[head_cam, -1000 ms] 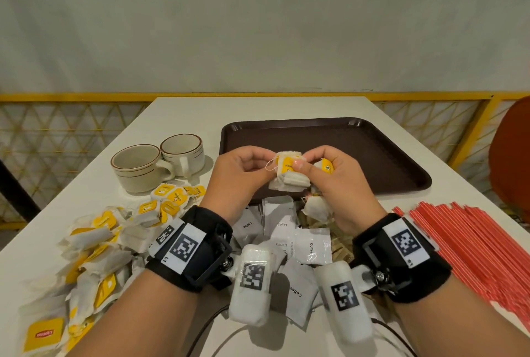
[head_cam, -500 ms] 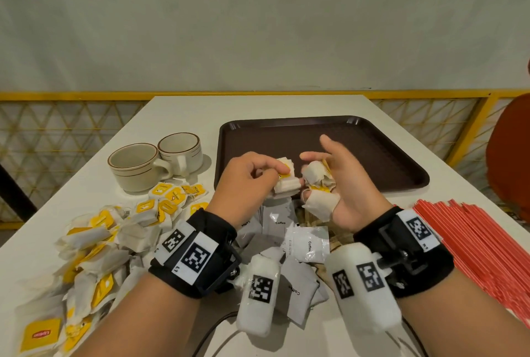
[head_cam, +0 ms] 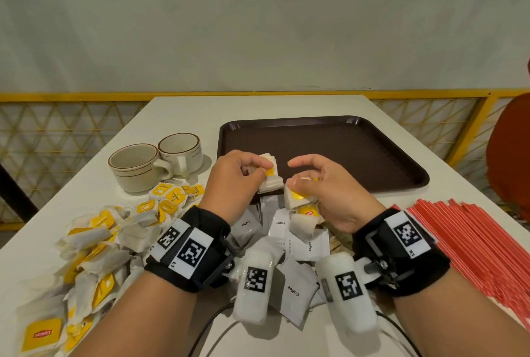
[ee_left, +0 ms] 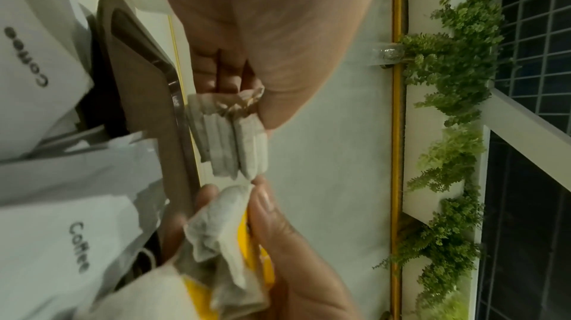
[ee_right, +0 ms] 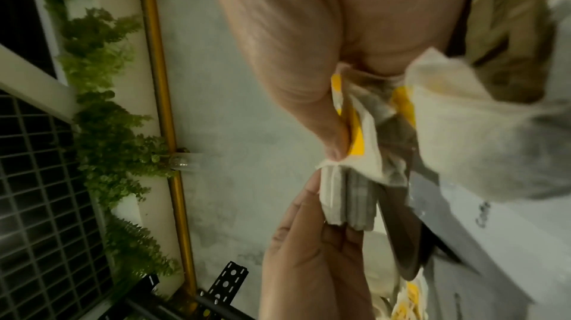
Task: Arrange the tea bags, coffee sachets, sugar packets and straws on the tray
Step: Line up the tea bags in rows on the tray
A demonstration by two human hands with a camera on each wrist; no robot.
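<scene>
My left hand point(head_cam: 243, 173) grips a small stack of white tea bags point(head_cam: 269, 176) just over the near edge of the dark brown tray point(head_cam: 358, 153); the left wrist view shows that stack point(ee_left: 228, 137) side on. Beside it my right hand point(head_cam: 318, 184) pinches a few more tea bags point(head_cam: 298, 199) with yellow tags, seen close in the right wrist view point(ee_right: 367, 139). Its index finger is lifted. The two bundles nearly touch. A loose pile of tea bags point(head_cam: 94, 242) lies on the table at the left. Grey coffee sachets point(head_cam: 286, 233) lie under my wrists. Red straws point(head_cam: 473, 245) lie at the right.
Two cream cups point(head_cam: 155, 161) with brown rims stand left of the tray. A yellow railing point(head_cam: 86, 97) runs behind the white table point(head_cam: 258, 107). An orange chair back point(head_cam: 513, 150) shows at the far right.
The hands, which held one bundle together, have drawn apart, each with its own tea bags. Both have dropped slightly toward the tray's near edge.
</scene>
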